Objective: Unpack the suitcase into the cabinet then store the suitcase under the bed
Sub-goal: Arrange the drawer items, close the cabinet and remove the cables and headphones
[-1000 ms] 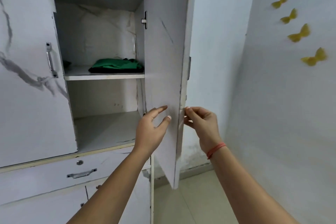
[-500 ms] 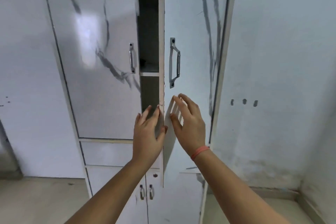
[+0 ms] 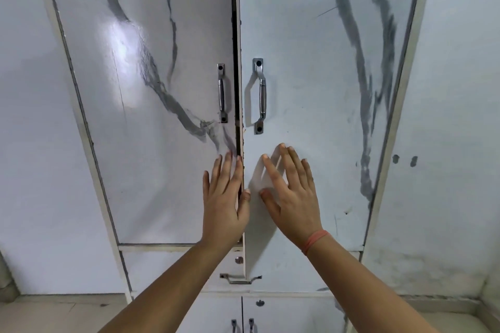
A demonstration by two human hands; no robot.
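Nearest, two bare forearms reaching up and forward from the bottom edge, an orange band [image 3: 316, 240] round the right wrist. Left hand [image 3: 224, 203] flat, fingers spread and gripping nothing, laid over the seam between the two upper doors, thumb tip on the edge of the right door [image 3: 311, 76], the other fingers over the left door [image 3: 151, 76]. Right hand [image 3: 292, 194] likewise open, fingers splayed, palm toward the right door just below its handle, holding nothing; contact of the palm cannot be told, though the fingertips look pressed to the panel. Behind the wrists, a drawer front with a metal pull [image 3: 239, 278] and a small round lock [image 3: 239, 260] above it; lower still, two small doors with paired handles at the bottom edge. Farther, the cabinet [image 3: 89, 130] itself: white gloss doors veined grey like marble, a narrow dark gap between them, the right door's edge standing slightly forward of the left. Two upright chrome handles [image 3: 222, 93] and [image 3: 260, 96] either side of the gap. No brand, label or writing readable anywhere. Pale walls on both sides, two dark marks [image 3: 404, 160] on the right one. Suitcase not in view.
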